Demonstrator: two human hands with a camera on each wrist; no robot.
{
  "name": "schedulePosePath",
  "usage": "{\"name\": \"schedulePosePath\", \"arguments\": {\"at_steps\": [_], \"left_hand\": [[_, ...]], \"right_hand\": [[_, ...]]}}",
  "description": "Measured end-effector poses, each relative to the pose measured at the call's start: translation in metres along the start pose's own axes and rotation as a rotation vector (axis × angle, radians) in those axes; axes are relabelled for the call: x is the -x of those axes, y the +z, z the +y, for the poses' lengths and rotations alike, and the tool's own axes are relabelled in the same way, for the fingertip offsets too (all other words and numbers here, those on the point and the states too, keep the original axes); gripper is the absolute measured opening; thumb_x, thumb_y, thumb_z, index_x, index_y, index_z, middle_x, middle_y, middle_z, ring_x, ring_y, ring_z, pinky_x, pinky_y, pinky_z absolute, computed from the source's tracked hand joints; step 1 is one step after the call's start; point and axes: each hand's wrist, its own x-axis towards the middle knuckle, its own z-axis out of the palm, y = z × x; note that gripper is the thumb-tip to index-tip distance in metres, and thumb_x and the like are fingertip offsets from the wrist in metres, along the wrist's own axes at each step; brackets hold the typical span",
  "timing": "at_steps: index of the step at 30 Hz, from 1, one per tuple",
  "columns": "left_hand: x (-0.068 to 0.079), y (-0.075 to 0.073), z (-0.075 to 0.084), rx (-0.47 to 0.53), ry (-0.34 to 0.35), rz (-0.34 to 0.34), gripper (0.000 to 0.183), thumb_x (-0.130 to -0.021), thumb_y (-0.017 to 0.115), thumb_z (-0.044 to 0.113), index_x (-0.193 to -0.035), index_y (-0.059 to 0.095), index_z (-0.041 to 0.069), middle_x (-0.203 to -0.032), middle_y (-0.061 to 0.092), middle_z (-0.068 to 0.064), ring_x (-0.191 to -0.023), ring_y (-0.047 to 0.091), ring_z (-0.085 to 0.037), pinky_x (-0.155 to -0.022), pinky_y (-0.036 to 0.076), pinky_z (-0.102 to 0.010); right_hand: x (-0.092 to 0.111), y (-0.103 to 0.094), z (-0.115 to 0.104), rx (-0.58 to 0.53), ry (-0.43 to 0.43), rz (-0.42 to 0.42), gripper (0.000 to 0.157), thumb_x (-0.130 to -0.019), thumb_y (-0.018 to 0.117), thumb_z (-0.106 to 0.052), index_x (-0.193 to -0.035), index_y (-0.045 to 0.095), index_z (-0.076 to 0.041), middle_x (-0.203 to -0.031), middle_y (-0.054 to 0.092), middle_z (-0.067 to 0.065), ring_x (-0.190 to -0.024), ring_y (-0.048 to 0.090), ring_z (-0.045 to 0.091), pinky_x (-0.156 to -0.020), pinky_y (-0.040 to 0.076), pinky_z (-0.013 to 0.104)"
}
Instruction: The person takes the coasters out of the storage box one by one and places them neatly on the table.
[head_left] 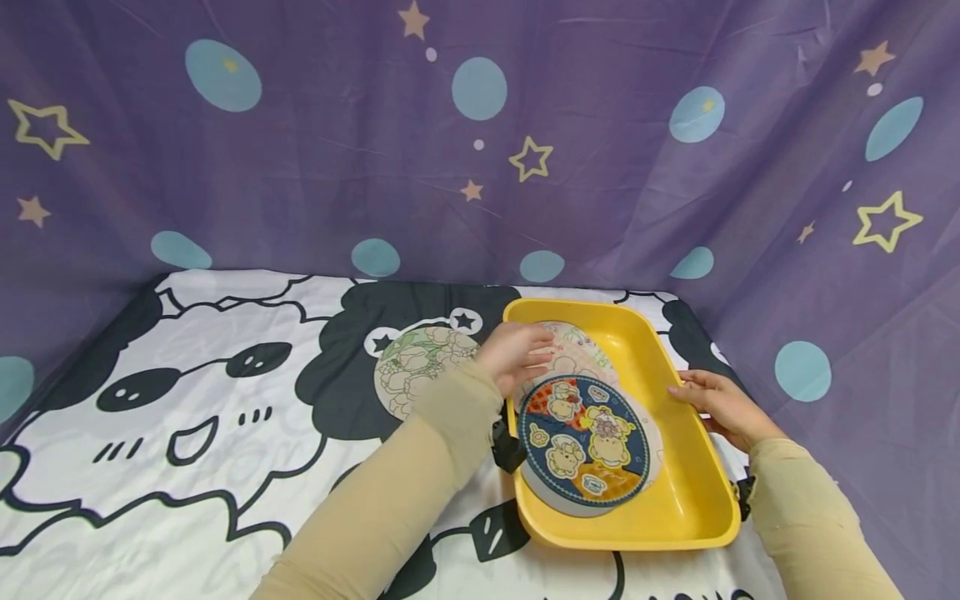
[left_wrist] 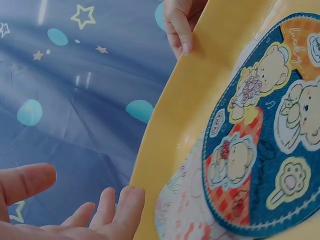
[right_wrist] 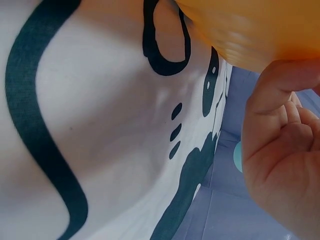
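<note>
A yellow plastic tray [head_left: 678, 467] stands tilted on the patterned cloth. My right hand [head_left: 723, 407] grips its right rim, thumb over the edge and the other fingers curled beneath; the right wrist view has that hand [right_wrist: 282, 135] against the tray's underside. At the left rim, my left hand [head_left: 517, 354] reaches over with its fingers extended, holding nothing. Thumb and fingers of this left hand [left_wrist: 95, 215] stand apart in the left wrist view. Inside the tray, a round blue mat with bear pictures [head_left: 585, 442] overlaps a paler floral round mat [head_left: 573, 346].
Left of the tray, a round mat with a green-and-cream floral print [head_left: 416, 371] lies on the cloth, partly behind my left arm. The white-and-black cartoon cloth [head_left: 247, 467] covers the surface. A purple curtain [head_left: 315, 150] hangs behind and at both sides.
</note>
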Motion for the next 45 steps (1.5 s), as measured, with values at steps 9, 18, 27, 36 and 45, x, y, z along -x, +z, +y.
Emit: {"name": "schedulePosePath", "arguments": {"at_steps": [9,18,27,36,45], "left_hand": [[-0.011,0.003,-0.011,0.044,0.011,0.034,0.04,-0.097,0.054,0.01,-0.135,0.055,-0.002,-0.146,0.049,-0.018,-0.137,0.044,-0.039,-0.116,0.037,-0.047],[-0.019,0.018,-0.024,-0.07,0.064,0.088,0.036,-0.095,0.056,0.009,-0.129,0.06,-0.003,-0.137,0.055,-0.017,-0.13,0.047,-0.038,-0.113,0.038,-0.046],[-0.021,0.027,-0.033,-0.31,0.096,0.102,0.059,-0.1,0.052,0.02,-0.152,0.034,0.001,-0.159,0.033,-0.015,-0.144,0.035,-0.032,-0.12,0.031,-0.044],[-0.022,0.025,-0.047,-0.432,0.091,0.107,0.06,-0.096,0.054,0.021,-0.15,0.038,-0.001,-0.151,0.043,-0.019,-0.128,0.048,-0.034,-0.111,0.04,-0.046],[-0.022,0.027,-0.055,-0.716,0.114,0.13,0.059,-0.097,0.053,0.02,-0.152,0.036,0.004,-0.145,0.05,-0.018,-0.118,0.054,-0.032,-0.107,0.043,-0.046]], "right_hand": [[-0.002,-0.002,0.003,-0.025,-0.015,-0.002,0.077,-0.1,0.058,-0.038,-0.152,0.022,0.007,-0.11,0.067,-0.01,-0.093,0.066,0.004,-0.08,0.057,0.028],[-0.002,-0.003,0.006,-0.028,-0.018,-0.004,0.077,-0.1,0.058,-0.038,-0.152,0.023,0.006,-0.111,0.068,-0.009,-0.094,0.066,0.005,-0.081,0.057,0.028],[-0.002,-0.003,0.005,-0.02,-0.012,-0.002,0.077,-0.1,0.058,-0.039,-0.152,0.023,0.006,-0.113,0.067,-0.007,-0.094,0.066,0.005,-0.081,0.057,0.029],[0.0,-0.001,-0.002,-0.007,-0.022,0.004,0.076,-0.1,0.057,-0.039,-0.151,0.024,0.006,-0.114,0.067,-0.006,-0.094,0.065,0.005,-0.08,0.056,0.029],[-0.001,-0.002,-0.001,-0.003,0.006,-0.008,0.078,-0.099,0.057,-0.041,-0.152,0.022,0.005,-0.115,0.065,-0.005,-0.095,0.064,0.006,-0.08,0.056,0.029]]}}
